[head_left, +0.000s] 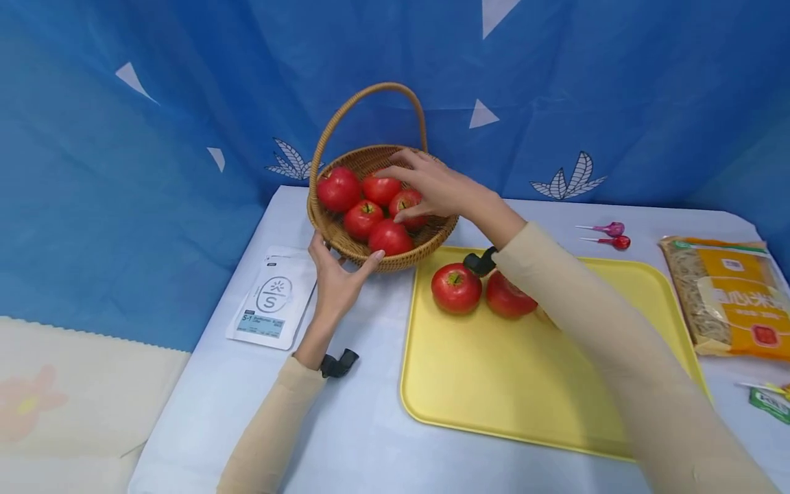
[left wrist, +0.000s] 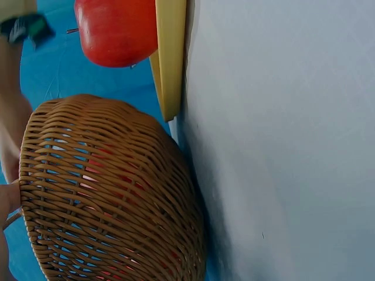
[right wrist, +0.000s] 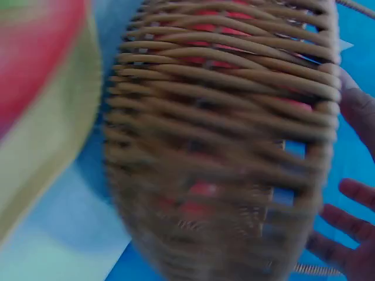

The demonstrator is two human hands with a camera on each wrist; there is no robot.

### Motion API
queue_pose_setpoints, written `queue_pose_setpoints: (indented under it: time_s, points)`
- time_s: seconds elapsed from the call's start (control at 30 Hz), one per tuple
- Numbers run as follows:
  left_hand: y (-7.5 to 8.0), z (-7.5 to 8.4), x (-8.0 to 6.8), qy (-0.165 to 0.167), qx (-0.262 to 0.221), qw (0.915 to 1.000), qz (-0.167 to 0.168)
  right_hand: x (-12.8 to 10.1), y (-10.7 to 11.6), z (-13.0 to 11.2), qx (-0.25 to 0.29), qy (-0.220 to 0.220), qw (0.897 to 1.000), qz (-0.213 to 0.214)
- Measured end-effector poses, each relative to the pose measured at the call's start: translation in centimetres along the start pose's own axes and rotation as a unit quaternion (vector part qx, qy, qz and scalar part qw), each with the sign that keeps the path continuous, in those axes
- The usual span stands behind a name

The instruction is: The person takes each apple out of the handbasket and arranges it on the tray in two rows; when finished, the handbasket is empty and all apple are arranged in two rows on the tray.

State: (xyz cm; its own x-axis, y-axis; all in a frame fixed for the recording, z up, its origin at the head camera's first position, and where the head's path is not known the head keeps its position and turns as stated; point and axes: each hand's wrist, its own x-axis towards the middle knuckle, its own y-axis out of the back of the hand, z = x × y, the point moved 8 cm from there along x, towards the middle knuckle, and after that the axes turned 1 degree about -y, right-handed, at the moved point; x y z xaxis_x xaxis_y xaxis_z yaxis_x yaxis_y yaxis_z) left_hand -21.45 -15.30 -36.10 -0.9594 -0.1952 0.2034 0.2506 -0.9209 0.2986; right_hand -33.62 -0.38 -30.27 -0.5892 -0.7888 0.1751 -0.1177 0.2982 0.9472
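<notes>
A wicker basket [head_left: 407, 261] with a tall hooped handle [head_left: 370, 89] stands at the back of the table, with several red apples [head_left: 364, 219] inside. My left hand [head_left: 336, 285] grips its front left rim, thumb up on the edge and fingers low against the side. Over the right part of the basket reaches my right hand [head_left: 438, 185], fingers spread above the apples, thumb beside the right-hand one and nothing gripped. Woven sides fill much of both wrist views, red showing through the gaps. Two more apples [head_left: 457, 288] sit on the yellow tray [head_left: 481, 384], one partly behind the right forearm.
Left of the tray lies a white pouch [head_left: 271, 298] with printed labels. Two lollipops [head_left: 611, 230] are at the back right. An orange and clear food bag [head_left: 728, 295] lies beside the tray, a small green packet [head_left: 771, 405] nearer. Blue cloth [head_left: 555, 82] hangs behind.
</notes>
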Motion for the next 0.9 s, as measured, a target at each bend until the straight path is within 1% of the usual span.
queue_pose_setpoints:
  time_s: [0.1, 0.17, 0.33, 0.53, 0.6, 0.73, 0.83, 0.9]
  points:
    - [0.0, 0.1, 0.1, -0.004, 0.0, 1.0, -0.001, 2.4, -0.2, -0.3, -0.016, 0.002, 1.0, -0.006]
    - [0.0, 0.2, 0.2, -0.006, 0.001, 1.0, -0.002, 3.9, -0.2, -0.6, -0.017, 0.007, 1.0, -0.007]
    - [0.0, 0.3, 0.4, -0.006, 0.008, 0.9999, -0.008, 6.5, -0.3, -1.5, 0.009, 0.016, 1.0, -0.021]
    - [0.1, -0.1, 0.5, -0.004, 0.007, 1.0, -0.004, 8.2, -1.0, -2.2, 0.057, 0.006, 0.997, -0.054]
    - [0.2, -0.2, 0.4, -0.004, 0.005, 1.0, -0.004, 8.5, -1.2, -2.3, 0.062, 0.0, 0.996, -0.07]
    - [0.2, -0.2, 0.4, -0.006, 0.004, 1.0, -0.002, 8.9, -0.8, -2.1, 0.042, -0.022, 0.995, -0.091]
    - [0.2, 0.0, 0.3, -0.012, 0.002, 0.9999, -0.001, 9.2, -0.2, -1.6, 0.024, -0.039, 0.995, -0.09]
    - [0.2, 0.0, 0.2, -0.015, -0.001, 0.9999, -0.002, 9.4, -0.4, -1.2, 0.027, -0.044, 0.995, -0.09]
